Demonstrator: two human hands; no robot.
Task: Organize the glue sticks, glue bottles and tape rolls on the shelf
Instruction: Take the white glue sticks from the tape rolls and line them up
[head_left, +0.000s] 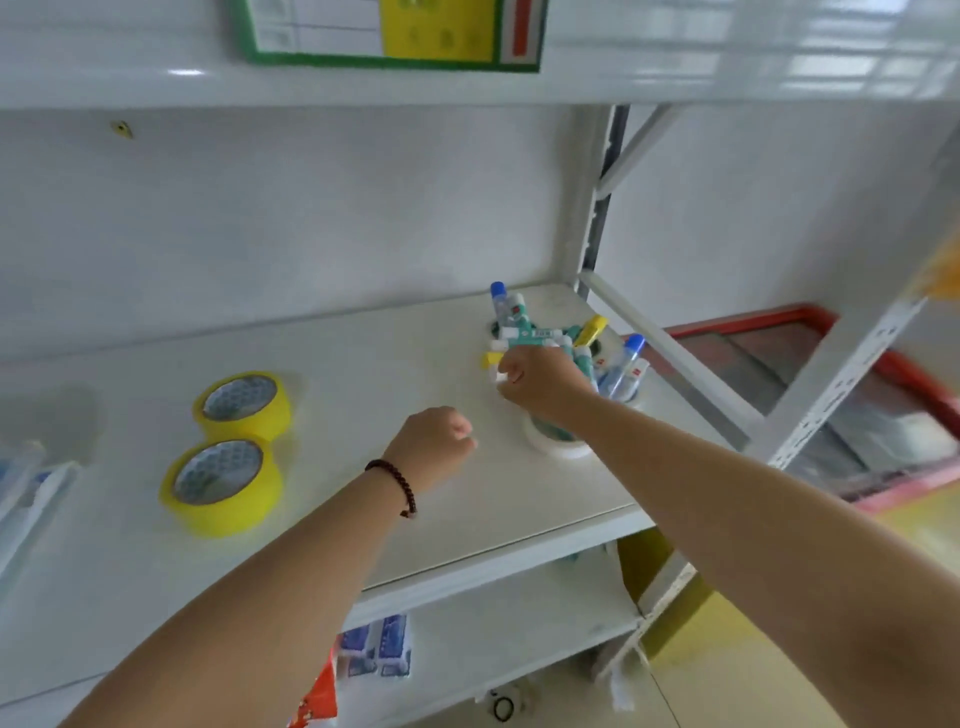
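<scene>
We see two bright yellow tape rolls (241, 400) with silvery patterned cores on plain white metal shelf (363, 374). We note teal-and-white glue sticks (527, 338), yellow-capped stick (592, 330), blue-capped clear glue bottles (621, 364), dark brown beaded bracelet (397, 480), red-rimmed tray (810, 314).

Both bare arms reach forward. The left hand (435, 441) is curled into a loose fist, empty, its wrist beaded. The right hand (540, 382), ahead and to its right, has curled fingers.
</scene>
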